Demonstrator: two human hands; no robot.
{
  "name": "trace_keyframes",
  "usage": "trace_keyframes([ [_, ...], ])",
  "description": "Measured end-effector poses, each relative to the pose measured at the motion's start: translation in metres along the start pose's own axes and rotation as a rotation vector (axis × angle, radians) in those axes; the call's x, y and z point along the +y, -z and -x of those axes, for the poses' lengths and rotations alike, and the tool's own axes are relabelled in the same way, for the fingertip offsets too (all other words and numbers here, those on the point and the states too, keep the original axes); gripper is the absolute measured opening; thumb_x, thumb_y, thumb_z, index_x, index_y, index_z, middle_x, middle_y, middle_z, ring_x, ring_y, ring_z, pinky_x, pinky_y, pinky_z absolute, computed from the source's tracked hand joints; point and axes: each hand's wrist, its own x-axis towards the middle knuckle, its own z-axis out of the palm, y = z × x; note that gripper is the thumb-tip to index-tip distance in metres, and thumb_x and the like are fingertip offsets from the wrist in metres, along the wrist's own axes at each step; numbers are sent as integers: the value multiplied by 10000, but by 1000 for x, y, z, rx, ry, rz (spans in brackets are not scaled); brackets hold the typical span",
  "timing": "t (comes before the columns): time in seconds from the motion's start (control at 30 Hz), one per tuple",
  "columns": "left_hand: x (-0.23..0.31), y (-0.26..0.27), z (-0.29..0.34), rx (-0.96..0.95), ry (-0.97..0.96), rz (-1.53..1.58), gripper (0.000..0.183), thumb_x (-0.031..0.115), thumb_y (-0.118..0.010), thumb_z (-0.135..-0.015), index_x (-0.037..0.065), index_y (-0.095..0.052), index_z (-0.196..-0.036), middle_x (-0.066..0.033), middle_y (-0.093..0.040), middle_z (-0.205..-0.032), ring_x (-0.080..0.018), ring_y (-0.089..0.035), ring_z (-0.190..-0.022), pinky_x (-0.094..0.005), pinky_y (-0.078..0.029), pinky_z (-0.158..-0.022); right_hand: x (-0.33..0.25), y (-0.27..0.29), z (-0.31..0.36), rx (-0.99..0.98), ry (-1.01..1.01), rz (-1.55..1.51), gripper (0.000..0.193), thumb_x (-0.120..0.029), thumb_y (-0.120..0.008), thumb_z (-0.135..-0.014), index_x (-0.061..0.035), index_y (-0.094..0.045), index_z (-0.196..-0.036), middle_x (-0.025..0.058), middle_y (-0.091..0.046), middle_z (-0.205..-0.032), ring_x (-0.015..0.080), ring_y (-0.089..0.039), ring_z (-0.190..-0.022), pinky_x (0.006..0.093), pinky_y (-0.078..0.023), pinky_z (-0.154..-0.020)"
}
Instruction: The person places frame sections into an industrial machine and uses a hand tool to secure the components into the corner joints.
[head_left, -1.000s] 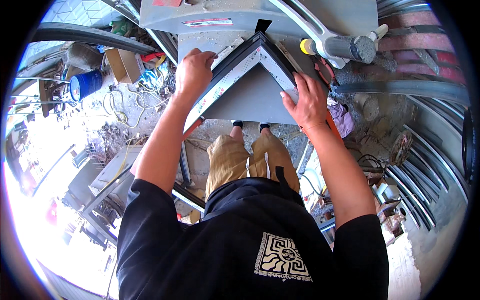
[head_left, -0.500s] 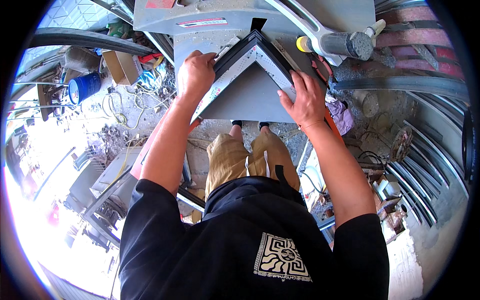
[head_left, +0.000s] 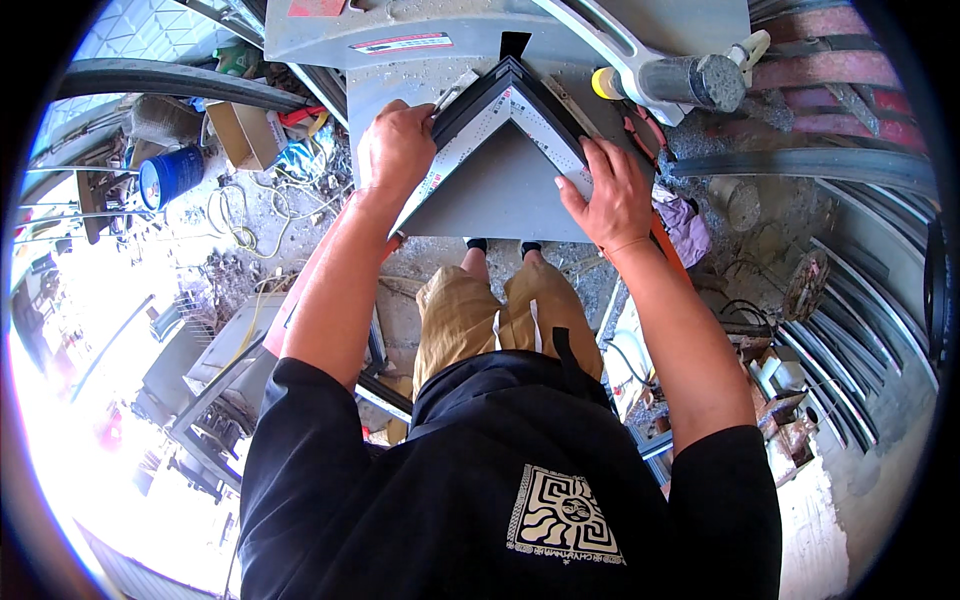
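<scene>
Two black metal frame profiles faced with white printed film meet in a mitred corner, its point facing away from me. They lie on the grey top of a machine. My left hand is closed round the left profile, fingertips at its outer edge. On the right profile, my right hand lays its fingers over the outer edge, with the thumb on the inner side. Both lower ends of the profiles are partly hidden by my hands and forearms.
A grey lever arm with a dark cylinder juts over the machine's far right. Left on the littered floor are a blue bucket, an open cardboard box and a loose cable. Long metal profiles lie at right.
</scene>
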Motion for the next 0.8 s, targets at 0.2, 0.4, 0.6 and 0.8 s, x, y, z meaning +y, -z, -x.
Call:
trace_keyframes([
  [0.2,6,-1,3,33,-36,-25,298,222,-700,-1067,183,-873,-1306,-160,-780,-1159,-420,-774,-1103,-531,-614,-985,-2,1,-1,15,6,-12,643,-485,-825,-983,-18,-720,-1413,180,-721,-1386,401,-706,-1238,511,-588,-1089],
  [0.4,5,4,-1,-15,-47,-51,332,211,-706,-1052,171,-864,-1340,-181,-790,-1165,-435,-774,-1097,-532,-616,-989,-2,0,-1,16,3,-7,638,-480,-830,-976,-26,-721,-1413,176,-723,-1396,403,-706,-1237,513,-592,-1081],
  [0.6,-1,5,-6,-53,-58,-79,346,188,-678,-1054,192,-851,-1354,-186,-794,-1197,-437,-780,-1119,-535,-620,-1003,0,1,-1,11,-1,10,643,-483,-832,-974,-29,-725,-1417,173,-726,-1402,399,-708,-1244,513,-593,-1086],
  [0.8,-12,2,-10,-7,-115,-88,365,145,-672,-1038,198,-852,-1351,-178,-794,-1171,-427,-785,-1096,-530,-625,-990,-1,1,-2,1,-7,-9,647,-483,-836,-971,-27,-727,-1418,183,-723,-1407,399,-707,-1248,513,-591,-1096],
])
